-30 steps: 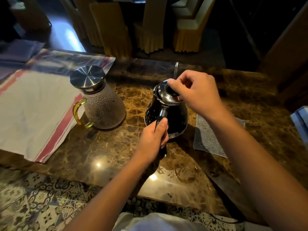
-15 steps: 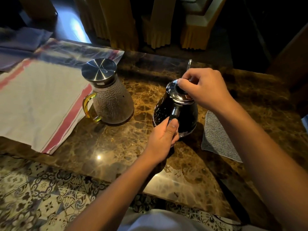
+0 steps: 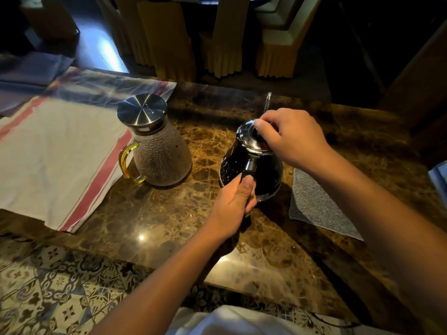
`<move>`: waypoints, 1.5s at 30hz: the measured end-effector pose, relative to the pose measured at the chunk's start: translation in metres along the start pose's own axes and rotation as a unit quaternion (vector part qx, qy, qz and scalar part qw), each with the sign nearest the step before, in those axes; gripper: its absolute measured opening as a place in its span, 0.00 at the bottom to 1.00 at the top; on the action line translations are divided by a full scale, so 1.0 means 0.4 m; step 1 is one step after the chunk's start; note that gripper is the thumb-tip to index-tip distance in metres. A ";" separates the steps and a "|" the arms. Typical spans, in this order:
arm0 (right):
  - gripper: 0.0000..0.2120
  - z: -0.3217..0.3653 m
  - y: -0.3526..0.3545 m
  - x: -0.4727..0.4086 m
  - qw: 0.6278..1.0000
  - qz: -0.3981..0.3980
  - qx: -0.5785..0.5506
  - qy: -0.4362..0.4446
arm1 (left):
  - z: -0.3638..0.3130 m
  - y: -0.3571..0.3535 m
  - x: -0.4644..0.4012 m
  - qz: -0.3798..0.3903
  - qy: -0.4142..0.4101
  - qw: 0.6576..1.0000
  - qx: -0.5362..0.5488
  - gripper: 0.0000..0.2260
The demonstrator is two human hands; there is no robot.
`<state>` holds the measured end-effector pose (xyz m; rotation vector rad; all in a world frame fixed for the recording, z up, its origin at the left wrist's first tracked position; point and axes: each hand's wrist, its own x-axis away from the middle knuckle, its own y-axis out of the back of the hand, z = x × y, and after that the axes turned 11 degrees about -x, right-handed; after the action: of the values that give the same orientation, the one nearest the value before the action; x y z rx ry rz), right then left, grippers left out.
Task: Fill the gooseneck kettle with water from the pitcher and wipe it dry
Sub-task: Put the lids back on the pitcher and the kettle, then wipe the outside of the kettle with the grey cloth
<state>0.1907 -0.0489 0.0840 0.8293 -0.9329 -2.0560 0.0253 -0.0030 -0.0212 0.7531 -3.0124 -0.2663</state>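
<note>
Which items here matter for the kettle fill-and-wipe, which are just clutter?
Job: kettle, left hand on its handle, right hand on its lid knob; pitcher; grey cloth.

Lying about: striped towel, yellow-covered chairs.

The gooseneck kettle (image 3: 251,163) is standing on the tabletop (image 3: 169,213), with the pitcher (image 3: 157,146) sitting to its left and a small cloth (image 3: 314,209) lying just to its right. A large towel (image 3: 55,153) is lying left of the pitcher, its edge reaching under the pitcher's handle. Chairs (image 3: 222,37) are standing behind the tabletop.
</note>
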 end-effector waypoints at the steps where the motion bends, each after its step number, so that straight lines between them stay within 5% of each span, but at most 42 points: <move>1: 0.18 0.000 0.001 -0.002 1.000 0.003 0.007 0.001 | 0.001 0.001 0.000 0.004 0.001 1.000 0.000 0.25; 10: 0.18 -0.018 0.008 -0.020 0.997 0.030 -0.049 -0.042 | -0.002 0.006 0.005 0.009 0.013 1.000 -0.021 0.21; 17: 0.15 -0.033 0.012 0.013 0.989 -0.003 -0.139 -0.044 | -0.036 0.039 0.022 -0.049 -0.012 0.974 -0.223 0.21; 23: 0.07 -0.058 0.058 0.062 0.935 0.006 -0.339 -0.109 | -0.084 0.076 0.020 -0.050 -0.053 0.898 -0.435 0.17; 29: 0.04 -0.174 0.066 0.134 0.905 -0.100 -0.380 -0.164 | -0.165 0.121 -0.029 -0.163 -0.169 0.857 -0.459 0.11; 33: 0.10 -0.279 0.010 0.194 0.935 -0.135 -0.242 -0.221 | -0.216 0.115 -0.107 -0.141 -0.190 0.827 -0.510 0.18; 36: 0.22 -0.346 -0.038 0.244 0.966 -0.079 -0.092 -0.231 | -0.235 0.094 -0.167 -0.084 -0.170 0.818 -0.543 0.23; 40: 0.38 -0.398 -0.088 0.287 0.966 -0.017 0.029 -0.257 | -0.239 0.053 -0.209 -0.006 -0.109 0.807 -0.580 0.30; 45: 0.41 -0.430 -0.134 0.302 0.961 0.023 0.076 -0.264 | -0.236 0.032 -0.240 -0.018 -0.118 0.794 -0.596 0.30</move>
<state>0.2410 -0.1804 -0.0812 0.3199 -1.3952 -2.2277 0.1103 0.0383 0.0755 0.5873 -2.1902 -2.0629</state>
